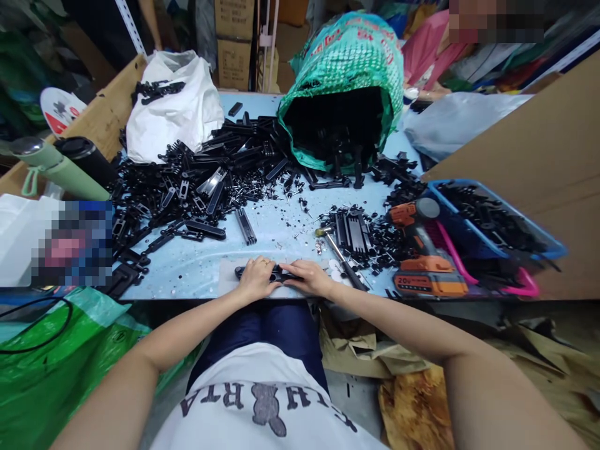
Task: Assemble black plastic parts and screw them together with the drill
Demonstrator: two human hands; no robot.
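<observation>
At the table's near edge, head view | a long black plastic part (276, 272) is lain flat on a grey pad (229, 274) | left hand (255, 279) is curled over it, gripping | right hand (307, 279) is pressed on its right end, fingers bent | hammer (340, 253) is seen just beside.

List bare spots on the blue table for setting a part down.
Free: the strip between the single black strip and hammer, and the near-left edge beside the left hand. Crowded: the black parts heap, green sack mouth and drill.
</observation>
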